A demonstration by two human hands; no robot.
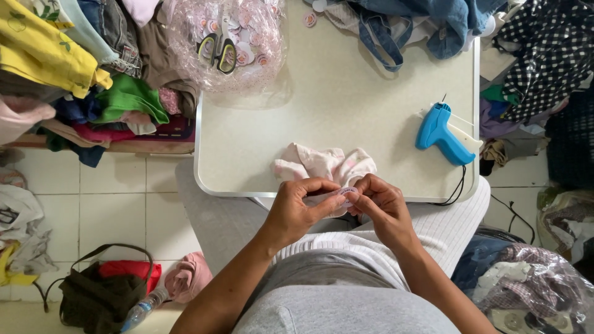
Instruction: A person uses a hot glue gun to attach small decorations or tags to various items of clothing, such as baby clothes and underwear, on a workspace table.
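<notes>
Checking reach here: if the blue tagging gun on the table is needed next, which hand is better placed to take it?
Probably the right hand: the blue tagging gun lies on its side of the table, up and right. The left hand would have to cross over. Both hands now pinch a small round tag.

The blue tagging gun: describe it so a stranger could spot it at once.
Start at the pale table with its metal rim. Near its right edge lies the tagging gun, handle angled toward the lower right. It is the only bright blue, hard plastic tool there; the pink cloth beside it is soft.
</notes>
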